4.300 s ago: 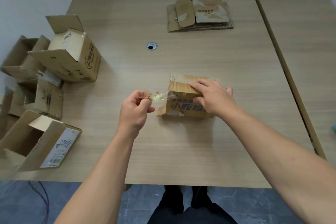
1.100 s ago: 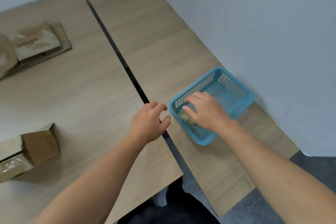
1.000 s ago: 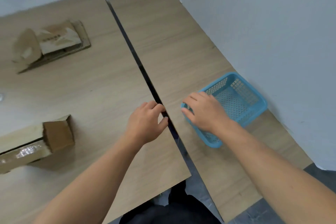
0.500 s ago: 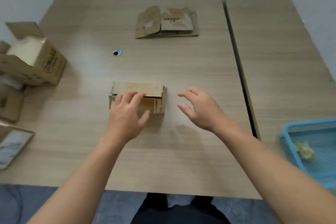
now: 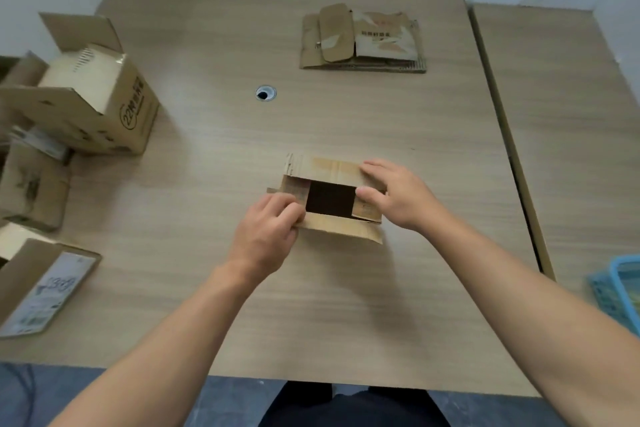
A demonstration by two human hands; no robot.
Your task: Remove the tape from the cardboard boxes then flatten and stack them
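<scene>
The person is holding the small cardboard box (image 5: 339,228) near the middle of the wooden table (image 5: 311,305), with its open mouth facing up and showing dark inside. The left hand (image 5: 266,232) is gripping the left end with curled fingers. The right hand (image 5: 398,198) is pinching the right end, with the thumb at the edge of the opening and the fingers lying over the far flap.

I am judging that the flattening is beginning. To do it well, the hands should be pushing opposite corners, so that the walls are folding along their own creases. The bottom seam should be carrying no tape, but this seam is hidden here.

The board is looking thin, corrugated, brown and matte, with pale torn patches on the far flap. It is probably bending easily. The flattened stack (image 5: 362,40) is lying well apart at the far side, and the unflattened boxes (image 5: 93,104) are waiting at the left edge.
</scene>
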